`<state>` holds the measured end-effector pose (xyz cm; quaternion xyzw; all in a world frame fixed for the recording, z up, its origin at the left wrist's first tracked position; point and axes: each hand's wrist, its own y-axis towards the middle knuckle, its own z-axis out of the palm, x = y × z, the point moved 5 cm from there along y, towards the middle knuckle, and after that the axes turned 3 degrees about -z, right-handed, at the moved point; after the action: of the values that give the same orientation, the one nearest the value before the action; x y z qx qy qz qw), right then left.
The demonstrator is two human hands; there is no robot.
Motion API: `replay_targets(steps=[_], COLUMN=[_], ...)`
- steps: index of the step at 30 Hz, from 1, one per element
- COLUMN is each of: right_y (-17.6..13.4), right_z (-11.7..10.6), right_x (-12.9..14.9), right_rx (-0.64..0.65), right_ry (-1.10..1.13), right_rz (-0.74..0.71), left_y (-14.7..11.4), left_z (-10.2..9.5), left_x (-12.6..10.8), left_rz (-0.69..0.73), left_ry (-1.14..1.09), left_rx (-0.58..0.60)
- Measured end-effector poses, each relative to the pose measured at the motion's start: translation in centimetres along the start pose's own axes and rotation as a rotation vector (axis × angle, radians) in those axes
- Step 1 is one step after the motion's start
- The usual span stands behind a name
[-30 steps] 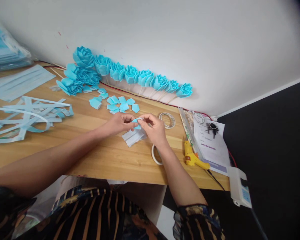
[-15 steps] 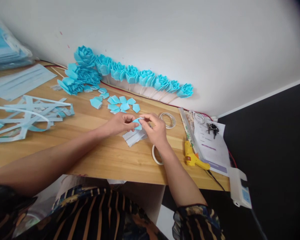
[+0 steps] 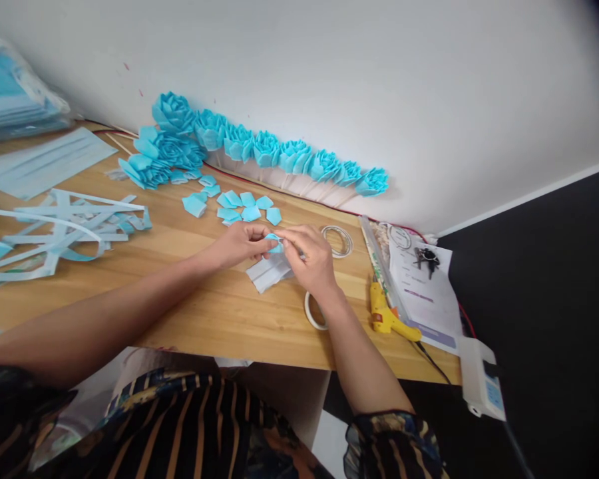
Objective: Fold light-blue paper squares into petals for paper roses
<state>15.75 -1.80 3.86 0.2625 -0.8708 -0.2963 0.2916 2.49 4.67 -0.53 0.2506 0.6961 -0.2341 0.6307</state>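
Blue piece lies between left hand and right hand, both nearly closed, fingertips pinching it.

Near the clock's centre, the left hand and the right hand are hiding part of a small blue piece, leaving its full shape unclear. The right hand is also covering one end of a pale sheet. Toward six o'clock, the right forearm is blocking part of a white ring. At ten, a bagged stack, and at nine, loose strips are running past the left edge. Toward four, the fine print on a paper is proving too small to read.
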Motion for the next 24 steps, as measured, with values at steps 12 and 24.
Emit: replay_targets(steps=[12,24], right_y=[0.09,0.01], right_z=[0.13,0.22], right_x=[0.38,-0.03], right_rx=[-0.010,0.005], right_ry=[-0.020,-0.017], right_rz=[-0.023,-0.005], left_y=[-0.18,-0.21], left_z=[-0.16,0.06], left_x=[-0.10,-0.50], left_rz=[-0.048,-0.046], left_ry=[-0.066,-0.167], left_rx=[-0.040,0.008])
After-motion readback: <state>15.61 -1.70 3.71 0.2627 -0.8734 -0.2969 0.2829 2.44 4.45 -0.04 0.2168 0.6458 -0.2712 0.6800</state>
